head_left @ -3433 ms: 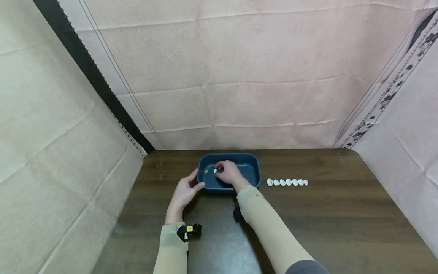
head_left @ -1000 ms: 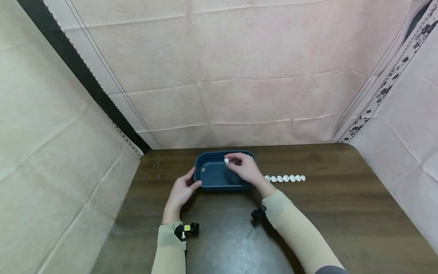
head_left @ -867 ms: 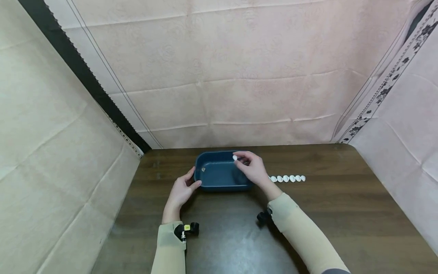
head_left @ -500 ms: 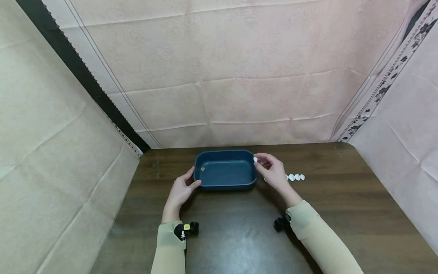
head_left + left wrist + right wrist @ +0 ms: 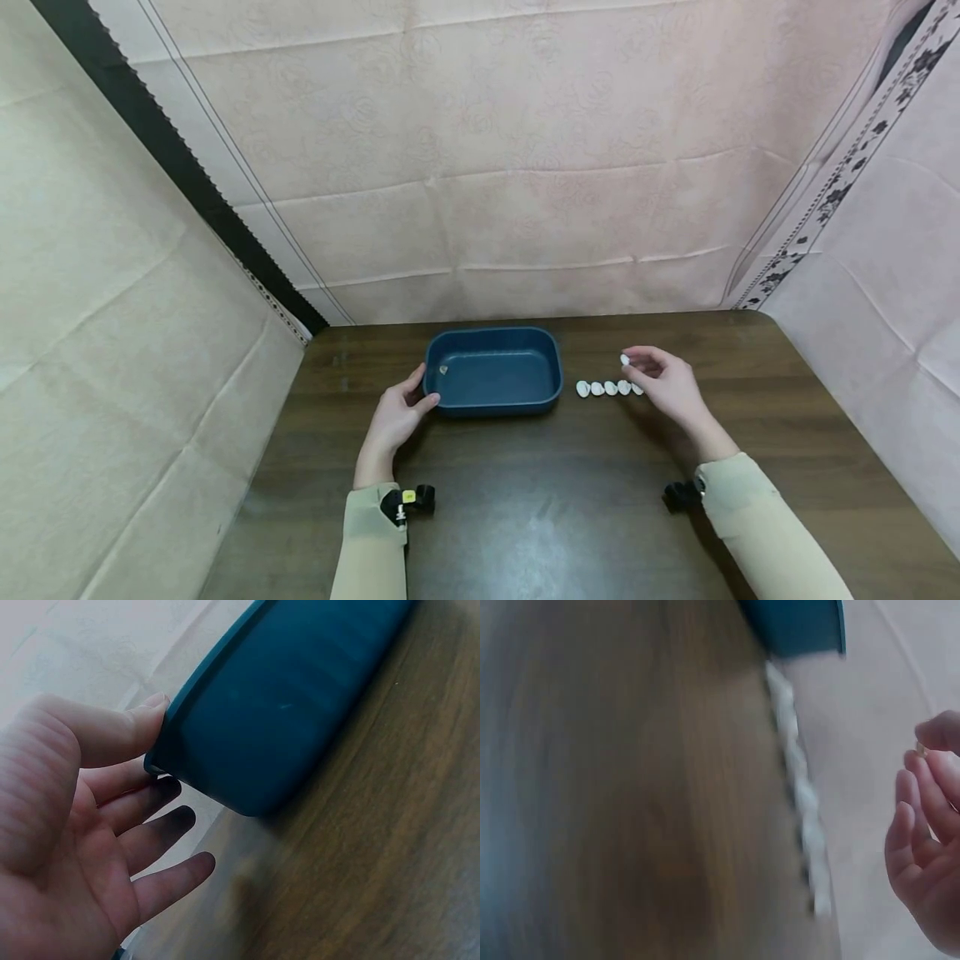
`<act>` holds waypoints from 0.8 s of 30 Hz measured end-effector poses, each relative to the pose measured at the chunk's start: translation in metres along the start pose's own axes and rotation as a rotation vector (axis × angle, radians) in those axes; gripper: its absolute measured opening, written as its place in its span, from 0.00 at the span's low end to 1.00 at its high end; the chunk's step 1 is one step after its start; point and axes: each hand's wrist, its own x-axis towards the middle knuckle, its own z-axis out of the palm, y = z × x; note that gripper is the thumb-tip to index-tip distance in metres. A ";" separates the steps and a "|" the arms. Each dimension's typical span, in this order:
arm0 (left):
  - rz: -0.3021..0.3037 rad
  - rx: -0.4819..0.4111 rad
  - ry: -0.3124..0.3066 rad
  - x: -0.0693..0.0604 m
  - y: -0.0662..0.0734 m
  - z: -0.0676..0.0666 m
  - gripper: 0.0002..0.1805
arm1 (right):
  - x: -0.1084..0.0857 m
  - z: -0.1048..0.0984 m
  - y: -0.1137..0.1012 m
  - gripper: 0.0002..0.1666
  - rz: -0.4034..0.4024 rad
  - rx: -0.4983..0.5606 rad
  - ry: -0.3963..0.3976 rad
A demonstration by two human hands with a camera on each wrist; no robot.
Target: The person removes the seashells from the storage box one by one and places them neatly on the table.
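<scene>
A blue rectangular tray point(image 5: 498, 379) lies on the table, with one small pale shell point(image 5: 443, 369) inside near its left end. My left hand point(image 5: 396, 421) holds the tray's left front corner; in the left wrist view the thumb point(image 5: 124, 735) lies against the rim and the other fingers spread below. To the right of the tray runs a row of small white shells point(image 5: 597, 388). Over the right end of that row, my right hand point(image 5: 667, 387) pinches another small white shell point(image 5: 625, 359) between thumb and fingertips. The hand partly hides the row's end.
The brown wooden table point(image 5: 510, 500) ends at a pale cloth backdrop point(image 5: 480, 167), with cloth also at both sides. Black wrist cameras sit on both forearms. The right wrist view is blurred.
My right hand has lifted a small white shell from inside the tray and carried it rightward to above the row's right end. The left hand keeps its place at the tray's corner.
</scene>
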 end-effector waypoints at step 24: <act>-0.003 0.011 0.000 -0.001 0.000 -0.001 0.38 | -0.014 -0.061 0.055 0.20 0.209 -0.263 -0.207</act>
